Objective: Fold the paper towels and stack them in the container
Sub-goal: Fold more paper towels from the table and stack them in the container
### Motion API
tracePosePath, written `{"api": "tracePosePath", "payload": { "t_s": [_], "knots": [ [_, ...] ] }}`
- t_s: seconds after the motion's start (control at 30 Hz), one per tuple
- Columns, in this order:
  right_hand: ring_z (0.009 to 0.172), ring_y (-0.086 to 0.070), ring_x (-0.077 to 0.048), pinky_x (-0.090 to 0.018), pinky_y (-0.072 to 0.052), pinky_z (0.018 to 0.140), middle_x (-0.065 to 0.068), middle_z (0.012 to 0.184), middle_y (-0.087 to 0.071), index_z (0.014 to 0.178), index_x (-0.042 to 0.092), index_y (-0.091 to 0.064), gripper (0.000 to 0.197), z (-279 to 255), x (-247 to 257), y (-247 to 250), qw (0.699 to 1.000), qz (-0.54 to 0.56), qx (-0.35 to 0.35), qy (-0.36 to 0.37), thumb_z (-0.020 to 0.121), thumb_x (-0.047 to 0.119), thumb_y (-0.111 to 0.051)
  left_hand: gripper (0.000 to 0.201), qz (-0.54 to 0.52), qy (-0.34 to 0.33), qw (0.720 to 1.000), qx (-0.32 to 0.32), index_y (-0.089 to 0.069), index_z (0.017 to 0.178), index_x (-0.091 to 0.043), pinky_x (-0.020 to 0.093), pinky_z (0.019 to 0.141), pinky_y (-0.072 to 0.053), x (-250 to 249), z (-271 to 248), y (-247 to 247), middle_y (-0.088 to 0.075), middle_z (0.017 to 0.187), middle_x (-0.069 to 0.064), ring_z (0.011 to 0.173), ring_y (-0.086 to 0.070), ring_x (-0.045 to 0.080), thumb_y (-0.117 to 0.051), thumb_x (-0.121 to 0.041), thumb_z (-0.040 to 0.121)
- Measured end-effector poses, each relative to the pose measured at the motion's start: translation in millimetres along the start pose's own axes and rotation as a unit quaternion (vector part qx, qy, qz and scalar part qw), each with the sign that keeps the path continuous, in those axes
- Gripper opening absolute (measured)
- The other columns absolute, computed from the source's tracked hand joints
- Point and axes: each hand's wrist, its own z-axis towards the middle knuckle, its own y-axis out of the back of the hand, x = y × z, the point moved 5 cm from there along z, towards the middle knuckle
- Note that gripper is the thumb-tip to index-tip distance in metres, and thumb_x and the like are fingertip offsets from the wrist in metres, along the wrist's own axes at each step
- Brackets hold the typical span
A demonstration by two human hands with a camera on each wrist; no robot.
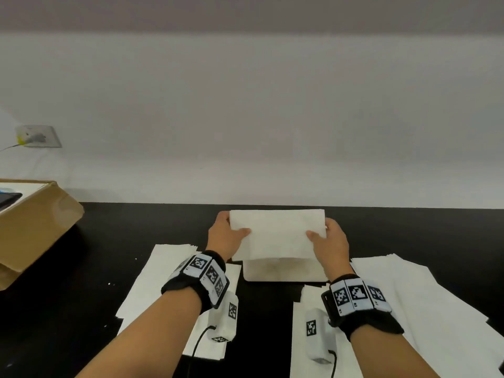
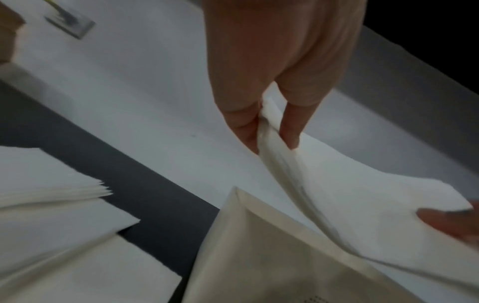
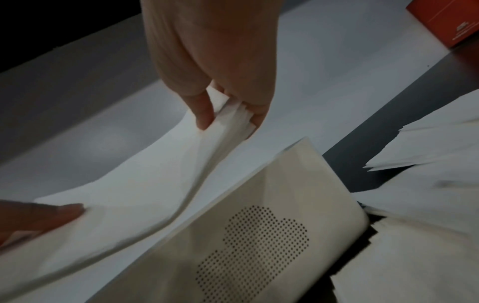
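A folded white paper towel [image 1: 278,234] hangs in the air above the cream container [image 1: 285,270] at the table's middle. My left hand [image 1: 226,234] pinches its left end, thumb on the near face. My right hand [image 1: 331,238] pinches its right end the same way. In the left wrist view the fingers [image 2: 246,127] clamp the towel's [image 2: 350,194] edge over the container's rim [image 2: 272,213]. The right wrist view shows the fingers [image 3: 204,110] gripping the towel [image 3: 134,194] above the container's dotted wall [image 3: 259,246]. What lies inside the container is hidden.
Stacks of flat paper towels lie on the black table left [image 1: 152,279] and right [image 1: 409,309] of the container. A brown cardboard box [image 1: 32,225] stands at the far left. A red box [image 3: 445,20] sits by the wall on the right.
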Motion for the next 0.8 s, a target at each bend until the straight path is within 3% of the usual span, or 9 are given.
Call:
{"api": "tracePosePath", "payload": {
  "t_s": [0.1,0.2,0.3,0.37,0.47,0.53,0.63,0.73,0.8],
  "knots": [
    [0.105,-0.056,-0.022,-0.031,-0.047,0.088,-0.01,0.125,-0.056,0.133,0.018,-0.043,0.047,10,2,4,0.999,0.031,-0.043,-0.005,0.091,0.006,-0.056,0.053,0.017,-0.007,1.0,-0.009,-0.036,0.133,-0.009,0.03,0.089,-0.045,-8,11,-19,-0.054,0.126,0.012,0.114,-0.054,0.028,-0.063,-0.009,0.087],
    [0.096,-0.056,-0.023,-0.035,-0.049,0.089,-0.013,0.122,-0.054,0.139,0.024,-0.036,0.054,19,1,5,0.997,0.036,-0.061,-0.008,0.093,0.003,-0.051,0.047,0.028,-0.004,1.0,-0.011,-0.034,0.129,-0.008,0.028,0.082,-0.046,-7,21,-36,-0.055,0.12,0.016,0.095,-0.056,0.025,-0.057,-0.003,0.089],
    [0.084,-0.056,-0.021,-0.031,-0.049,0.075,-0.013,0.108,-0.057,0.134,0.024,-0.04,0.047,29,-6,3,0.998,0.022,-0.067,-0.007,0.094,-0.001,-0.044,0.036,0.054,-0.002,0.998,-0.02,-0.034,0.122,-0.006,0.03,0.075,-0.048,-4,27,-48,-0.052,0.105,0.014,0.083,-0.052,0.022,-0.051,0.001,0.09],
    [0.089,-0.058,-0.025,-0.033,-0.05,0.076,-0.013,0.107,-0.056,0.126,0.018,-0.048,0.039,34,-12,1,0.997,-0.018,-0.069,-0.002,0.093,-0.003,-0.042,0.03,0.109,-0.009,0.994,-0.011,-0.038,0.12,-0.004,0.028,0.074,-0.045,-4,31,-56,-0.05,0.103,0.013,0.085,-0.052,0.023,-0.047,0.002,0.091],
    [0.104,-0.059,-0.029,-0.031,-0.049,0.084,-0.017,0.117,-0.057,0.113,0.009,-0.062,0.033,43,-21,-4,0.991,-0.12,-0.052,-0.003,0.091,-0.006,-0.042,0.026,0.289,-0.042,0.956,0.032,-0.049,0.119,-0.004,0.026,0.088,-0.043,-3,39,-70,-0.057,0.118,0.012,0.108,-0.056,0.024,-0.04,-0.002,0.094],
    [0.109,-0.058,-0.028,-0.028,-0.047,0.089,-0.016,0.121,-0.058,0.112,0.006,-0.065,0.033,47,-23,-8,0.982,-0.188,-0.032,-0.003,0.091,-0.006,-0.043,0.028,0.379,-0.054,0.922,0.062,-0.055,0.116,-0.003,0.022,0.089,-0.042,0,42,-77,-0.06,0.117,0.008,0.11,-0.057,0.022,-0.036,-0.003,0.095],
    [0.114,-0.057,-0.025,-0.026,-0.044,0.093,-0.011,0.127,-0.058,0.121,0.008,-0.062,0.034,50,-24,-14,0.957,-0.288,0.014,-0.004,0.093,0.002,-0.044,0.028,0.44,-0.049,0.893,0.083,-0.048,0.071,-0.007,0.017,0.07,-0.037,8,48,-86,-0.048,0.075,0.0,0.088,-0.054,0.016,-0.034,-0.003,0.095],
    [0.095,-0.059,-0.023,-0.024,-0.045,0.075,-0.011,0.115,-0.063,0.112,0.005,-0.063,0.028,51,-30,-22,0.94,-0.334,0.062,-0.033,0.095,0.009,-0.042,0.036,0.487,-0.045,0.864,0.117,-0.032,0.061,-0.014,0.014,0.055,-0.028,14,48,-95,-0.028,0.061,-0.001,0.074,-0.048,0.016,-0.035,-0.005,0.095],
    [0.079,-0.052,-0.02,-0.024,-0.042,0.069,-0.007,0.09,-0.062,0.094,0.004,-0.063,0.021,52,-34,-25,0.938,-0.337,0.07,-0.05,0.094,0.008,-0.042,0.033,0.519,-0.039,0.842,0.138,-0.035,0.064,-0.012,0.019,0.068,-0.034,16,48,-99,-0.038,0.065,0.001,0.089,-0.055,0.022,-0.033,-0.006,0.097]
  ]
}}
